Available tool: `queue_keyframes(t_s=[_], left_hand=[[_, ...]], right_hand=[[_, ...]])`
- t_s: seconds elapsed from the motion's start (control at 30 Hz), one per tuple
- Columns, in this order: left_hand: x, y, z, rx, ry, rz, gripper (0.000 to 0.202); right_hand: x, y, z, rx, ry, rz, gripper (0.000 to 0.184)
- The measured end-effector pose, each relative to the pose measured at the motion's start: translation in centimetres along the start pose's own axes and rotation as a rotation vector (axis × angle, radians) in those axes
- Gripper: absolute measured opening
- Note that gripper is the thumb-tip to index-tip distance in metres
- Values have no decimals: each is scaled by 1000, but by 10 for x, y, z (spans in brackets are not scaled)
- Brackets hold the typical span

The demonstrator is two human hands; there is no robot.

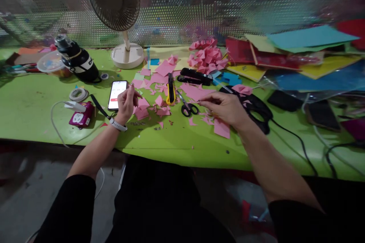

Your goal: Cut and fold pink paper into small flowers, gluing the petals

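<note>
My left hand (127, 103) is raised by the lit phone (114, 93), its fingers loosely bent and apart, with nothing visible in them. To the right, my right hand (225, 108) is closed, thumb and fingertips together over pink paper scraps (196, 92). Whatever sits between those fingertips, if anything, is too small to make out. Between my hands lie black-handled scissors (189, 110), a yellow-and-black box cutter (170, 90) and several cut pink pieces (142, 109). A black stapler (195, 76) rests behind them, in front of a heap of folded pink paper shapes (207, 56).
A fan (127, 56) and a black bottle (78, 60) stand at the back left. A purple charger block (82, 115) and tape roll (78, 94) lie nearer. A corded black tool (258, 112) sits beside my right wrist; coloured sheets (310, 40) pile up at right.
</note>
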State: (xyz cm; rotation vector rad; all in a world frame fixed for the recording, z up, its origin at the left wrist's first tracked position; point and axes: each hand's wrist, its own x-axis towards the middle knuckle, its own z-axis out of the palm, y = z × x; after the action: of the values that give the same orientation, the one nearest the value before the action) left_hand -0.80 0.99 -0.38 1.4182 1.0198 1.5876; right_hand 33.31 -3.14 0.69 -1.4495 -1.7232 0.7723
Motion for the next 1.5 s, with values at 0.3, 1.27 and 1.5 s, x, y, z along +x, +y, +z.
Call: queue_keyframes(t_s=[0.3, 1.27, 1.5], left_hand=[[-2, -3, 4, -7, -119, 97, 56], [-11, -2, 7, 175, -473, 23, 36], [-21, -3, 15, 197, -653, -163, 32]], right_hand=[[-15, -2, 20, 9, 48, 58, 38], [15, -45, 88, 16, -266, 145, 17], [12, -50, 86, 154, -292, 79, 27]])
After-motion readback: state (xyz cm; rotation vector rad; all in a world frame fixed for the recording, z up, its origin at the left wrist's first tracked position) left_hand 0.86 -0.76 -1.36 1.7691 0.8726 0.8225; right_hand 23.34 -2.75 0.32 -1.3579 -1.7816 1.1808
